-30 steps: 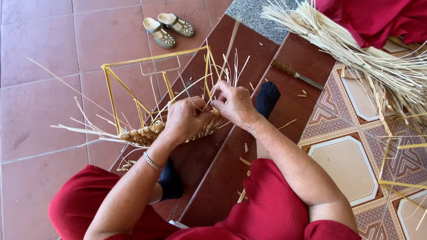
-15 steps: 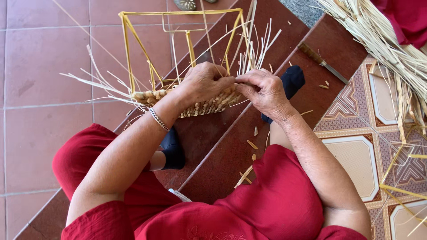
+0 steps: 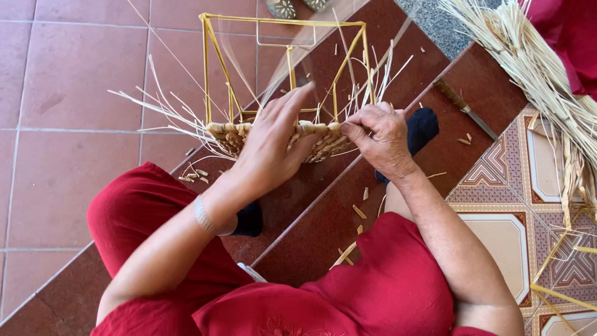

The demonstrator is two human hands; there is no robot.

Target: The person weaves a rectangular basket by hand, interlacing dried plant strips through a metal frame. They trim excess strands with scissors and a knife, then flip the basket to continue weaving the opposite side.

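A yellow wire frame (image 3: pixel 283 25) stands on the dark red step, with a band of woven straw (image 3: pixel 323 142) around its base and loose strands sticking out. My left hand (image 3: pixel 273 146) lies flat over the front of the woven band, fingers spread and pointing up. My right hand (image 3: pixel 379 137) pinches a straw strand at the band's right end. I sit in red clothes with dark socks (image 3: pixel 423 127) on my feet.
A bundle of pale straw (image 3: pixel 547 68) lies at the upper right on patterned tiles. A knife (image 3: pixel 466 109) rests on the step to the right of the frame. Sandals (image 3: pixel 283 7) sit at the top edge. Straw offcuts (image 3: pixel 360 211) litter the steps.
The view has shifted closer to the frame. My left hand has opened and spread flat over the weave; my right hand stays pinching at the right end.
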